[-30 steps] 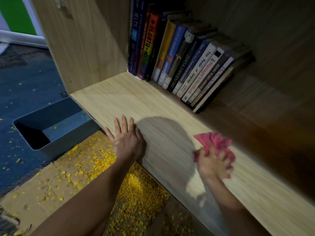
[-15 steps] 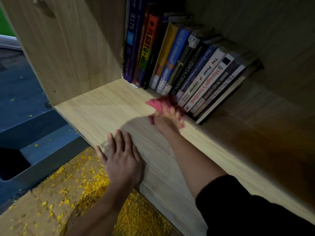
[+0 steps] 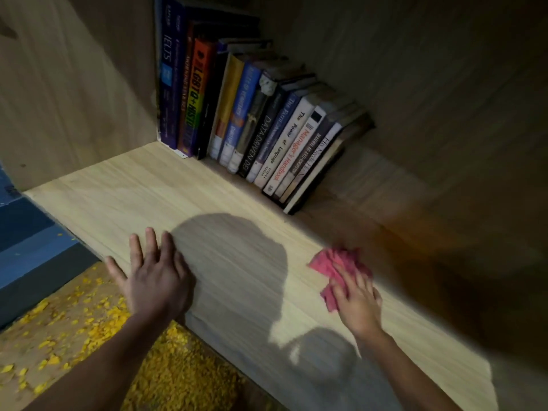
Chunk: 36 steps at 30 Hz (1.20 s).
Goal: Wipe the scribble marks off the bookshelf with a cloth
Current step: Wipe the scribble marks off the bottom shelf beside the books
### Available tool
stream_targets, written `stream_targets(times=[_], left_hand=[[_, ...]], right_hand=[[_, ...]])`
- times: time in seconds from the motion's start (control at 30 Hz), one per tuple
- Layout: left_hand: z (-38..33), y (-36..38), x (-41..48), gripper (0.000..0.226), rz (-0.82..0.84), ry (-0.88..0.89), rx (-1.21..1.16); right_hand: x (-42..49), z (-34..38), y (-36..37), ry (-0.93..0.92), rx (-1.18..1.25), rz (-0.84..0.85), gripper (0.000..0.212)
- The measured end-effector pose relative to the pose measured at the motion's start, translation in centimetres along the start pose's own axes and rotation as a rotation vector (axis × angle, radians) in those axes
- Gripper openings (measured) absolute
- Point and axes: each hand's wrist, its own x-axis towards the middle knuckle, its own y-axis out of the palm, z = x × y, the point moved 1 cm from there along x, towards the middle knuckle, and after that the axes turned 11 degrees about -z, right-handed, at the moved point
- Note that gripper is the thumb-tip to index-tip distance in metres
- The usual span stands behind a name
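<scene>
The light wooden shelf board [image 3: 133, 197] of the bookshelf runs from left to lower right. My right hand [image 3: 355, 301] lies on the crumpled pink cloth [image 3: 329, 261] and presses it onto the board with spread fingers, right of the middle. The cloth sticks out beyond my fingertips. My left hand [image 3: 154, 280] rests flat on the board's front edge, fingers spread, holding nothing. I cannot make out any scribble marks on the lit part of the board; a head shadow covers the middle.
A row of leaning books [image 3: 267, 123] stands at the back left of the shelf. The shelf's side panel [image 3: 74, 99] rises on the left. Below the front edge, yellow scraps [image 3: 74, 321] litter the floor beside a dark blue bin [image 3: 29, 247].
My right hand swept the cloth from the front right up to the books, then back down to the right. My left hand stayed flat on the front edge.
</scene>
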Motion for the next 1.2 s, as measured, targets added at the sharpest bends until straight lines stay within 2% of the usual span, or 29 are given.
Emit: stream_targets(times=[0.03,0.1,0.17,0.2,0.27,0.33,0.4,0.5,0.6,0.63,0.7,0.8,0.87,0.9,0.93,0.97,1.0,1.03,1.07,1.1,1.13,1.17,1.2], left_hand=[[0.0,0.0,0.0,0.052,0.003,-0.008,0.005],[-0.1,-0.3,0.1,0.050,0.030,-0.021,0.021],[-0.1,-0.4,0.1,0.052,0.085,-0.012,0.067],[-0.1,-0.4,0.1,0.053,0.116,-0.004,0.089],[0.1,-0.7,0.3,0.054,0.186,-0.002,0.077],[0.0,-1.3,0.2,0.056,0.241,-0.019,0.045],[-0.5,-1.8,-0.4,0.058,0.279,-0.002,0.086],[-3.7,-2.0,-3.4,0.064,0.329,0.182,0.123],[-9.4,-0.7,-8.1,0.093,0.443,0.368,0.036],[-10.8,0.0,-9.4,0.104,0.483,0.404,0.034],[-12.1,0.9,-10.8,0.110,0.482,0.448,0.077],[-11.7,0.9,-11.1,0.107,0.430,0.463,0.093],[-11.4,0.8,-11.4,0.104,0.390,0.464,0.068],[-11.5,0.7,-11.4,0.103,0.384,0.453,0.056],[-11.6,0.6,-11.4,0.102,0.382,0.446,0.049],[-11.8,0.5,-11.4,0.102,0.381,0.439,0.049],[-11.9,0.5,-11.3,0.103,0.381,0.434,0.064],[-11.8,0.5,-11.2,0.103,0.385,0.434,0.093],[-11.9,0.4,-11.2,0.103,0.385,0.435,0.120],[-11.9,0.5,-11.2,0.102,0.382,0.438,0.133],[-11.9,0.5,-11.3,0.101,0.371,0.436,0.124],[-11.8,0.6,-11.4,0.101,0.359,0.432,0.107],[-11.7,0.6,-11.5,0.100,0.349,0.427,0.092]], right_hand=[[0.5,0.7,0.4,0.120,0.011,0.026,0.059],[0.0,3.3,0.5,0.136,0.026,0.027,0.051],[-3.1,4.3,0.8,-0.077,0.021,0.079,0.060],[-5.4,3.9,0.8,-0.221,0.009,0.051,0.065],[-10.7,2.1,0.2,-0.401,0.047,-0.008,0.056],[-14.9,-1.4,-0.9,-0.458,0.116,-0.030,0.045],[-16.3,-5.6,-2.2,-0.371,0.154,-0.072,0.049],[-13.8,-9.6,-2.6,-0.098,0.048,-0.038,0.059],[-9.2,-9.7,-2.4,0.261,0.036,-0.028,0.051],[-7.9,-9.2,-2.2,0.304,0.016,-0.014,0.050],[-6.9,-8.6,-2.4,0.331,0.006,0.002,0.049],[-9.5,-9.4,-2.4,0.227,0.007,0.079,0.059],[-13.6,-10.3,-2.9,0.106,-0.046,0.013,0.067],[-15.1,-10.5,-3.2,0.136,0.014,0.084,0.069],[-16.0,-10.8,-2.9,0.110,-0.024,0.013,0.062],[-15.6,-11.0,-2.7,0.160,-0.034,0.009,0.050],[-15.1,-11.2,-3.2,0.306,0.085,0.010,0.044],[-14.5,-12.3,-3.2,0.456,0.078,-0.052,0.051],[-14.2,-13.2,-3.7,0.547,0.026,-0.046,0.067],[-14.6,-14.0,-3.9,0.521,-0.061,0.019,0.082],[-15.5,-14.8,-4.3,0.478,-0.097,-0.055,0.076],[-16.5,-14.9,-4.6,0.473,-0.062,-0.041,0.066],[-16.9,-15.5,-4.1,0.505,-0.094,-0.140,0.062]])
